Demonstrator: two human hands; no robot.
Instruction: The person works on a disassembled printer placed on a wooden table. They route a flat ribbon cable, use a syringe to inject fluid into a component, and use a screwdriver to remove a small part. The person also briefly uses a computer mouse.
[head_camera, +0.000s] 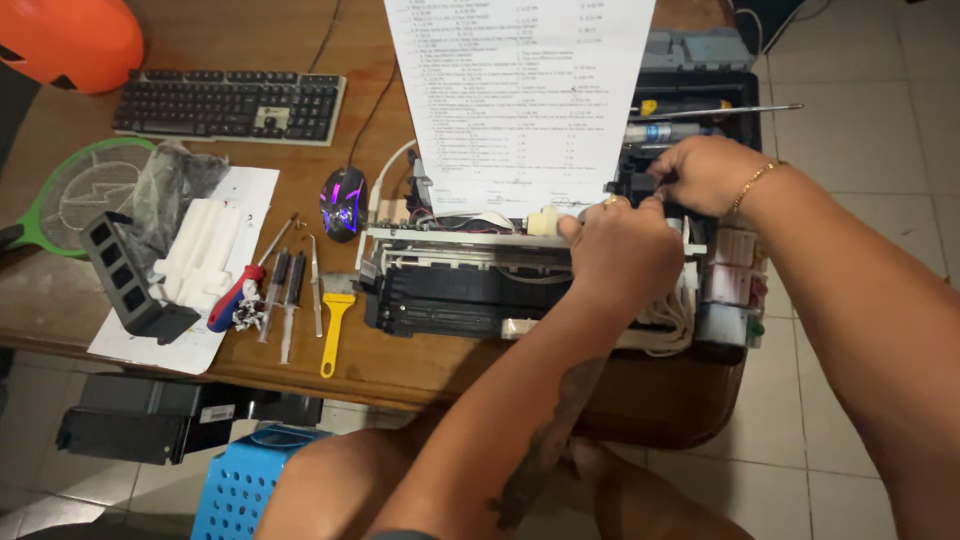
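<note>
An opened printer with its cover off lies on a wooden table. A printed sheet of paper stands up out of its rear feed. My left hand rests on the printer's right half, fingers curled on a small white part near the rail. My right hand, with a gold bracelet at the wrist, reaches into the black carriage area at the printer's right end, fingers bent around something I cannot make out. White tubes and ink tanks hang at the right side.
Left of the printer lie a yellow scraper, syringes, a red-handled screwdriver, white foam pieces, a black holder, a glowing mouse and a keyboard. A green racket lies far left. A blue stool stands below.
</note>
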